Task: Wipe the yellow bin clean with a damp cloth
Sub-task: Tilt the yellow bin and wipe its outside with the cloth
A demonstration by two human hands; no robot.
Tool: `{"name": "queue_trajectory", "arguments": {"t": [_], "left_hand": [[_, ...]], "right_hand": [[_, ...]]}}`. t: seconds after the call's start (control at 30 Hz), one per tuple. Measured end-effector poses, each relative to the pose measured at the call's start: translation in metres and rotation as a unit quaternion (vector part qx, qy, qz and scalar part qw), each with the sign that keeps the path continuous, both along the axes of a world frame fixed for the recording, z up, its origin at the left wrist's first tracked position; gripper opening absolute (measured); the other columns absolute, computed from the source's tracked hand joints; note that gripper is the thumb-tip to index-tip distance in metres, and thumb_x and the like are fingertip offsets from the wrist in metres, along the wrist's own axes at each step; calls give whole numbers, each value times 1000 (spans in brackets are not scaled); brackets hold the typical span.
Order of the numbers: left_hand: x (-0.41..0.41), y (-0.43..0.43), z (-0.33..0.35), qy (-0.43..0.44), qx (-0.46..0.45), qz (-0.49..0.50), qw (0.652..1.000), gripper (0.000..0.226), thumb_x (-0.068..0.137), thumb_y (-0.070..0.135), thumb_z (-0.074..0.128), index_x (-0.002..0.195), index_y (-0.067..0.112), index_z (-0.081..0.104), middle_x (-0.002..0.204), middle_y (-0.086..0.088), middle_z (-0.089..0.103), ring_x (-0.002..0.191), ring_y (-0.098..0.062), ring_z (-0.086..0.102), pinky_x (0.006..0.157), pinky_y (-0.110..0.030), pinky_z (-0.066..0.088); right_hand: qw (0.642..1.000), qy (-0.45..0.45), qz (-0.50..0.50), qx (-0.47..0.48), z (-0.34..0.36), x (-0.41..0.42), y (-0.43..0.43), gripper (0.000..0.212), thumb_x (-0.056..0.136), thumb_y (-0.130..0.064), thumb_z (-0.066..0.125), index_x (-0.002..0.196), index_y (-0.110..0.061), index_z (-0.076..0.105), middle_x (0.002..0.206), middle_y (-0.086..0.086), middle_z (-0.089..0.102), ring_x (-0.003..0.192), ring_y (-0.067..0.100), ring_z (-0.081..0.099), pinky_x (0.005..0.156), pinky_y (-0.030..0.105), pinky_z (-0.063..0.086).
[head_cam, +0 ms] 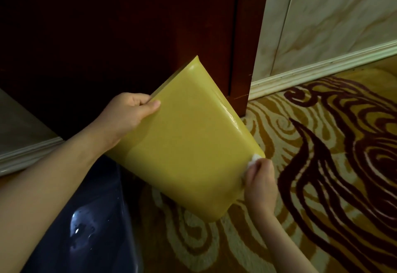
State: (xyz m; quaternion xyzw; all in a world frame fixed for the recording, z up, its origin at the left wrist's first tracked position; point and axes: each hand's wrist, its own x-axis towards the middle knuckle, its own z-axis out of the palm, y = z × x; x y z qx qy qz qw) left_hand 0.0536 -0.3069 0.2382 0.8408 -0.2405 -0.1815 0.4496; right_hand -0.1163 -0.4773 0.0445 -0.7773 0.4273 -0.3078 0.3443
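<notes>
Hands tilt glossy yellow bin (184,141), cloth (317,161) touching.

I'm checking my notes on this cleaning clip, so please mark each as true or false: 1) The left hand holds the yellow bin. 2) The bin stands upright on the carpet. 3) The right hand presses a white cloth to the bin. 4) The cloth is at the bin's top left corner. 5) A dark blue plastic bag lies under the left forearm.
1) True: the left hand grips the edge of the yellow bin.
2) False: the bin is tilted and lifted above the patterned carpet.
3) True: the right hand holds a white cloth against the bin.
4) False: the cloth is at the bin's lower right edge.
5) True: a dark blue plastic bag shows below the forearm.
</notes>
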Motion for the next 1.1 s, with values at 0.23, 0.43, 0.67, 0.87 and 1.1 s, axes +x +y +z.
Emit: {"name": "queue_trajectory", "arguments": {"t": [0.23, 0.43, 0.67, 0.87, 1.1], "left_hand": [[0, 54, -4, 55, 19, -92, 994, 35, 61, 59, 68, 86, 35, 75, 92, 5, 77, 79, -13, 73, 58, -19, 55], [-14, 48, 20, 134, 78, -135, 979, 52, 46, 69, 71, 95, 51, 69, 104, 15, 73, 92, -10, 71, 72, -28, 56], [-48, -30, 54, 77, 125, -144, 979, 81, 64, 69, 55, 111, 4, 64, 105, -20, 71, 97, -35, 67, 91, -50, 51], [-34, -34, 48, 32, 133, -62, 989, 17, 85, 27, 59, 84, 15, 70, 71, -6, 77, 61, -22, 73, 61, -34, 54], [-20, 15, 36, 39, 37, 19, 998, 24, 58, 45, 64, 74, 31, 76, 72, -1, 77, 64, -23, 73, 74, -45, 52]], "right_hand": [[985, -167, 18, -48, 85, 19, -12, 6, 95, -18, 47, 91, -23, 45, 73, -15, 45, 60, -4, 46, 48, 10, 39], [980, -106, 169, 8, 136, 44, 7, 8, 94, -22, 48, 97, -19, 54, 76, -8, 54, 61, 2, 47, 50, 16, 37], [971, -135, 185, -64, 141, 34, 49, 8, 94, -15, 48, 93, -9, 53, 84, 4, 56, 67, 14, 50, 55, 30, 41], [970, -134, 194, -59, 131, 34, 48, 6, 93, -20, 49, 94, -14, 51, 84, -5, 51, 69, 10, 48, 53, 25, 38], [995, 11, 1, 103, 47, 18, -4, 7, 94, -29, 47, 89, -25, 51, 80, -11, 54, 64, 0, 51, 51, 16, 39]]}}
